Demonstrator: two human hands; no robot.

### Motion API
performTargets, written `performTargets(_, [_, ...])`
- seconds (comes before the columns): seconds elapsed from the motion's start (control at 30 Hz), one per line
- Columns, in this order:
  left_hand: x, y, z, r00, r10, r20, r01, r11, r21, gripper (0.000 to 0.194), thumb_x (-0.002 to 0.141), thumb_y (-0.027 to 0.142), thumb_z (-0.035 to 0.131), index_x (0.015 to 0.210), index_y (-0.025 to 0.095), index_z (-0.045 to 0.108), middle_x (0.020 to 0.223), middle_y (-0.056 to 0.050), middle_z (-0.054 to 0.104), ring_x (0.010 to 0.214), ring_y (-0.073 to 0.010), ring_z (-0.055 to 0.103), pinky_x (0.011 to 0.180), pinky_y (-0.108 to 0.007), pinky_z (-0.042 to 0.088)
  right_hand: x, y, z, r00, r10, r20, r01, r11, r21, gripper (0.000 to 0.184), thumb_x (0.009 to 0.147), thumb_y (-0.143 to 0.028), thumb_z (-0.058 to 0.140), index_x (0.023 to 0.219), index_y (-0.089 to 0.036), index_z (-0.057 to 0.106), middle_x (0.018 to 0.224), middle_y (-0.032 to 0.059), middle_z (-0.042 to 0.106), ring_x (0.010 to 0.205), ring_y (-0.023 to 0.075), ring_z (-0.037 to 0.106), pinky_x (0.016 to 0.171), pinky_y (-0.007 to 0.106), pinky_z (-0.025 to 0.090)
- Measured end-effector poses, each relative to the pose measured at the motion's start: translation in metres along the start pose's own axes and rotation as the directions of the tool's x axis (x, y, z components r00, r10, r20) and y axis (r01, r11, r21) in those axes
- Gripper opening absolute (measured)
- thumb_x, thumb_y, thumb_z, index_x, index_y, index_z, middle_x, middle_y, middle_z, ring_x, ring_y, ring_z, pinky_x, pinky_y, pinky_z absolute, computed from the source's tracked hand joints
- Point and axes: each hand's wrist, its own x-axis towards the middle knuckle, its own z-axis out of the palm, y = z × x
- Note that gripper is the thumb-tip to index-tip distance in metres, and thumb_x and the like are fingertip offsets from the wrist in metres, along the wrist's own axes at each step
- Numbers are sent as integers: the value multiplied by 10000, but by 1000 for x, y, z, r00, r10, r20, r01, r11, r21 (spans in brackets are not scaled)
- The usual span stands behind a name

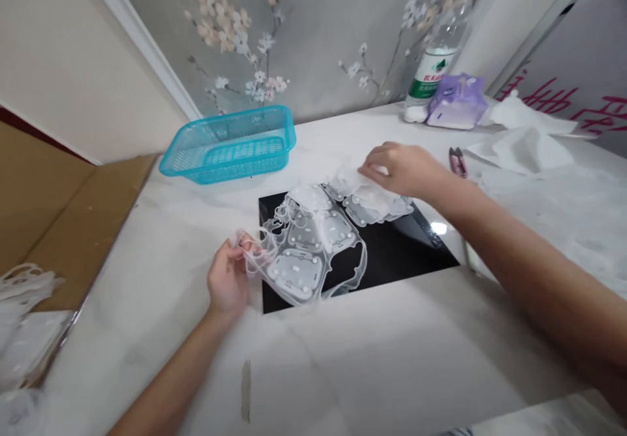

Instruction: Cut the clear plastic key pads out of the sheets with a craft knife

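Observation:
A sheet of translucent white moulded silicone pads, joined by thin webbing, lies on a black mat in the middle of the white table. My left hand is closed, pinching the loose webbing at the sheet's left edge. My right hand is closed on the far right end of the sheet, fingers pressed on the pads there. The sheet stretches between both hands.
A turquoise plastic basket stands at the back left. A water bottle, a purple tissue pack, small snips and white plastic sheeting are at the back right. More white pieces lie at the left edge, over brown cardboard.

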Motion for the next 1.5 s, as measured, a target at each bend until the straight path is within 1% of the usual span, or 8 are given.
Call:
performTargets(0.27, [-2, -5, 0, 999, 36, 34, -39, 994, 106, 412, 609, 184, 755, 873, 232, 442, 823, 42, 596, 672, -119, 607, 508, -185, 435, -2, -64, 4, 989, 121, -89, -106, 981, 165, 425, 963, -393, 361, 698, -156, 594, 698, 71, 617, 670, 181, 556, 587, 300, 313])
performTargets(0.4, [-4, -1, 4, 998, 33, 53, -37, 997, 69, 497, 618, 170, 729, 962, 284, 388, 849, 58, 582, 706, -125, 619, 491, -177, 442, -29, -121, 10, 952, -177, 251, 101, 952, 290, 491, 825, -636, 499, 801, -160, 620, 773, 66, 658, 639, 191, 598, 514, 278, 318])
performTargets(0.6, [4, -2, -3, 975, 192, -116, -173, 973, 151, 331, 662, 260, 726, 929, 238, 530, 841, 31, 595, 759, -122, 596, 600, -187, 473, -56, -153, 31, 900, -338, 274, 272, 929, 250, 255, 846, -389, 558, 924, -151, 606, 873, 79, 652, 605, 202, 612, 408, 296, 274])
performTargets(0.83, [14, -4, -15, 939, 206, -275, -149, 965, 214, 327, 739, 439, 699, 940, 194, 618, 1009, -8, 597, 862, -130, 554, 620, -194, 435, -37, -125, 24, 997, 53, 57, -74, 873, 483, 190, 891, -244, 461, 762, -157, 572, 704, 26, 608, 569, 121, 522, 552, 256, 363])
performTargets(1.07, [13, -5, -15, 840, 279, -464, -239, 960, 144, 254, 787, 347, 670, 875, 223, 466, 873, 40, 518, 872, -110, 520, 786, -233, 393, -22, -106, 16, 926, 367, -84, -198, 665, 721, 216, 868, -315, 530, 722, -159, 557, 629, -26, 540, 450, 61, 379, 493, 237, 324])
performTargets(1.2, [6, -4, -15, 852, 458, -255, -379, 874, 304, 186, 823, 400, 623, 835, 232, 544, 858, 38, 531, 899, -119, 497, 831, -214, 372, -27, -112, 18, 926, 328, -188, -121, 728, 675, 187, 885, -308, 528, 784, -157, 576, 689, -7, 559, 497, 73, 429, 515, 231, 363])
performTargets(1.33, [-9, -11, -4, 963, 245, 109, -267, 907, 324, 372, 786, 532, 611, 709, 169, 644, 699, -27, 608, 688, -169, 562, 678, -282, 462, -44, -131, 29, 997, -25, -71, 64, 793, 606, 208, 890, -324, 540, 971, -141, 600, 894, 56, 614, 673, 123, 562, 588, 239, 428])
performTargets(1.5, [-13, -14, 2, 970, 98, 223, -173, 922, 347, 293, 761, 447, 686, 870, 175, 688, 727, -16, 654, 698, -155, 590, 651, -236, 479, -55, -142, 37, 988, -143, 63, 66, 745, 663, 303, 898, -339, 529, 1108, -123, 561, 1032, 87, 606, 636, 108, 544, 563, 234, 427])
